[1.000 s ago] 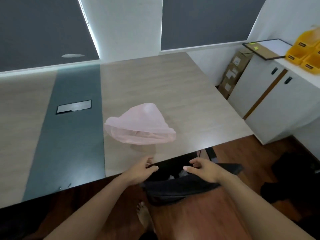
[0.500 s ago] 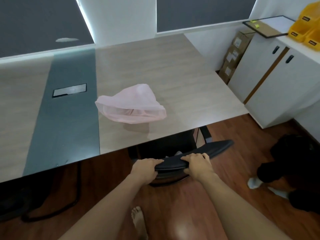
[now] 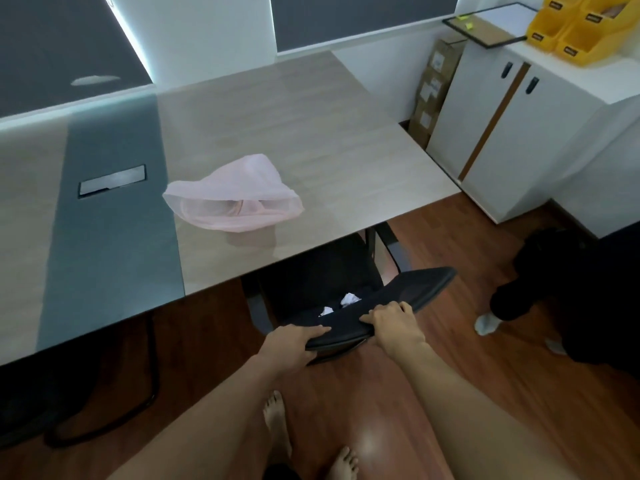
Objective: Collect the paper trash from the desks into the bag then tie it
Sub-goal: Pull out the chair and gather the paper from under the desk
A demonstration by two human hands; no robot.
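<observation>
Pink bag (image 3: 232,195) lying on its side on the pale wooden desk (image 3: 311,133), near the front edge, just right of the grey centre strip (image 3: 114,220). Long axis running left to right along the desk edge; open mouth turned toward the camera, closed end peaked up and away toward the window wall. Two crumpled paper balls (image 3: 349,299) (image 3: 326,310) resting on the black seat of the chair (image 3: 398,303), below desk level and well apart from the bag, the larger ball to the right. Left hand (image 3: 294,344) clenched over the top of the chair back, fingers curled across it; right hand (image 3: 394,323) gripping the same back just beside. Chair back standing between hands and paper. Bare feet (image 3: 277,424) on the dark wood floor below. White cabinet (image 3: 502,133) at right, yellow bins (image 3: 571,29) on top, cardboard boxes (image 3: 433,88) stacked beside it. Another person's dark-clothed legs (image 3: 554,289) at right. Metal cable hatch (image 3: 111,180) set in the grey strip.
</observation>
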